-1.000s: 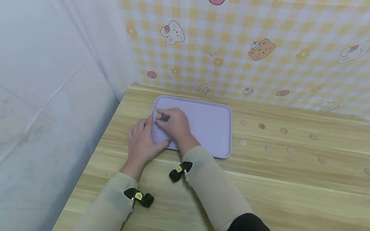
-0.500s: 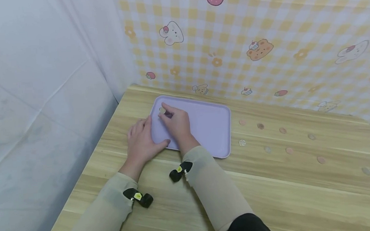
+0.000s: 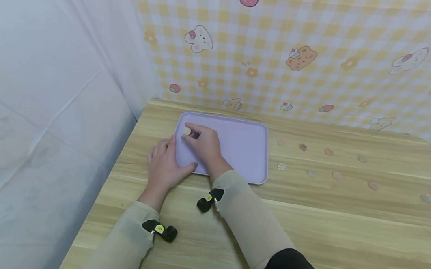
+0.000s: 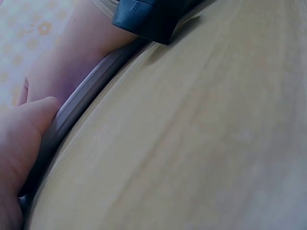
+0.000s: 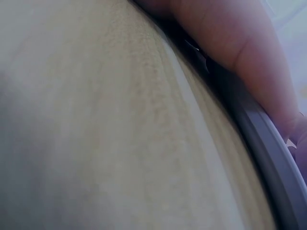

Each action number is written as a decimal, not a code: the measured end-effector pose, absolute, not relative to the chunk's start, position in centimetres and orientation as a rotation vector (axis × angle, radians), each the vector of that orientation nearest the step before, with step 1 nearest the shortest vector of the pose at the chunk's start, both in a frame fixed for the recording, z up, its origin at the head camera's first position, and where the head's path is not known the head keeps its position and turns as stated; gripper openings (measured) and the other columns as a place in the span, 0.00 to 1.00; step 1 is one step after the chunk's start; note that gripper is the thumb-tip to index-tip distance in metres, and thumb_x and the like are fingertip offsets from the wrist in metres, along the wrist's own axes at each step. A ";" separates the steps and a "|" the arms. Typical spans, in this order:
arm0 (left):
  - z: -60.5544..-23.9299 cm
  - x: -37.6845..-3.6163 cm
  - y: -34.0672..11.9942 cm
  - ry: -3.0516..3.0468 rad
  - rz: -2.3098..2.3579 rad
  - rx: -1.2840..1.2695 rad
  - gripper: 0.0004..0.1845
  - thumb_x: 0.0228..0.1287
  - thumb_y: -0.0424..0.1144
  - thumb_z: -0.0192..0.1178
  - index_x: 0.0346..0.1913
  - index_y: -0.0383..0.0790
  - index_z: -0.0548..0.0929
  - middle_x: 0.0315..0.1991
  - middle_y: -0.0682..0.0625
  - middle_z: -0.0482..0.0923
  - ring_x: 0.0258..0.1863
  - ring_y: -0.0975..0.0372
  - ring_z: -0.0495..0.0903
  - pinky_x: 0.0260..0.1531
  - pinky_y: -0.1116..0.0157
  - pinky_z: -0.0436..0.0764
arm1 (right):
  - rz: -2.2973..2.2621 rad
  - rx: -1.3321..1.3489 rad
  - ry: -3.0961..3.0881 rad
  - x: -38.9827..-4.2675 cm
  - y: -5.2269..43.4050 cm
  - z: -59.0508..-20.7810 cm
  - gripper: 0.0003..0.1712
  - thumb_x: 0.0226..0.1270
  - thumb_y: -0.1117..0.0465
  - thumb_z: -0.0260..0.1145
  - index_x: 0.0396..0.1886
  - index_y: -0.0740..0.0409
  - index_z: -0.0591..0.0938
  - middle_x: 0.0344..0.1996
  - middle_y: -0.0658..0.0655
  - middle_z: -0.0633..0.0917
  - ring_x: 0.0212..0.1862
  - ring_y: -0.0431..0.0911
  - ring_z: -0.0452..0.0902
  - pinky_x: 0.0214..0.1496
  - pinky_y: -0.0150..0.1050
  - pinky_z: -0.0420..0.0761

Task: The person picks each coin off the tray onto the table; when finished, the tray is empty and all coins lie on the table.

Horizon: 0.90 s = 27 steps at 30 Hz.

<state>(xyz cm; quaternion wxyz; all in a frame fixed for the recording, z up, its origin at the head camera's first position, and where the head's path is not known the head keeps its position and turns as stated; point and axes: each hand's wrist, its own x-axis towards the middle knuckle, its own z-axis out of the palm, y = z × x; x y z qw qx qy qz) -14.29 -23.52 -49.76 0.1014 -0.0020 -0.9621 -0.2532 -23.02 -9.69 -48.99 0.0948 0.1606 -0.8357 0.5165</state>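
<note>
- The right hand [image 3: 206, 145] pinches a small round pale coin [image 3: 187, 131] between thumb and forefinger, the fingers curled close around it, above the far left corner of the flat lilac plastic tray [image 3: 245, 145].
- The left hand [image 3: 164, 163] lies flat with relaxed fingers on the light wooden counter [image 3: 315, 226], thumb touching the tray's rim.
- More coins [image 3: 302, 147] lie scattered on the counter right of the tray.
- Risk: such a thin pinch could let the coin slip, and it might roll off the tray's low edge.
</note>
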 end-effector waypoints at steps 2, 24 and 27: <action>-49.7 -14.2 -23.5 -2.837 -0.752 -0.004 0.64 0.51 0.64 0.75 0.84 0.33 0.58 0.73 0.35 0.68 0.73 0.42 0.64 0.76 0.38 0.51 | 1.552 0.488 -2.479 -22.9 -9.6 -48.9 0.22 0.62 0.59 0.83 0.57 0.52 0.92 0.35 0.50 0.91 0.38 0.39 0.85 0.46 0.28 0.82; -49.1 -14.2 -23.2 -2.859 -0.756 -0.026 0.64 0.53 0.65 0.75 0.84 0.31 0.58 0.72 0.34 0.68 0.72 0.40 0.63 0.74 0.36 0.52 | 1.452 0.499 -2.392 -21.4 -6.0 -48.3 0.21 0.57 0.56 0.86 0.50 0.54 0.93 0.49 0.51 0.90 0.54 0.43 0.84 0.56 0.33 0.82; -49.1 -14.3 -23.2 -2.869 -0.752 -0.023 0.64 0.53 0.65 0.75 0.84 0.30 0.58 0.72 0.34 0.68 0.72 0.39 0.64 0.74 0.37 0.52 | 1.477 0.505 -2.376 -21.2 -5.0 -48.4 0.21 0.57 0.57 0.87 0.49 0.55 0.93 0.49 0.51 0.90 0.54 0.43 0.84 0.55 0.35 0.83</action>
